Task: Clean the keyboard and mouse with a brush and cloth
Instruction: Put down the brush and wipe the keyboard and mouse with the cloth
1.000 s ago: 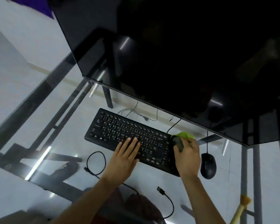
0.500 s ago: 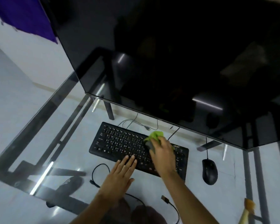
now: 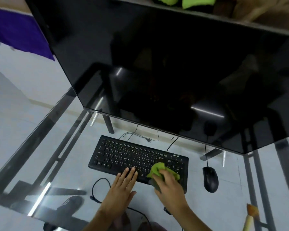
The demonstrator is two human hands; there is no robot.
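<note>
A black keyboard (image 3: 123, 155) lies on the glass desk below the monitor. My right hand (image 3: 169, 187) presses a bunched green cloth (image 3: 158, 169) onto the keyboard's right part, near its front edge. My left hand (image 3: 122, 189) lies flat with fingers spread, its fingertips resting on the keyboard's front row of keys. A black wired mouse (image 3: 210, 179) sits on the glass to the right of the keyboard, apart from both hands. A brush (image 3: 250, 215) with orange bristles and a pale handle lies at the lower right corner.
A large dark monitor (image 3: 173, 72) overhangs the back of the glass desk (image 3: 60, 147). A loose black cable (image 3: 98, 189) loops in front of the keyboard. Dark metal frame bars and a shoe (image 3: 70, 205) show through the glass.
My right hand swept the green cloth from the keyboard's right end to its upper middle, then back to the lower right. My left hand stayed at the keyboard's front edge. The camera tilted up.
</note>
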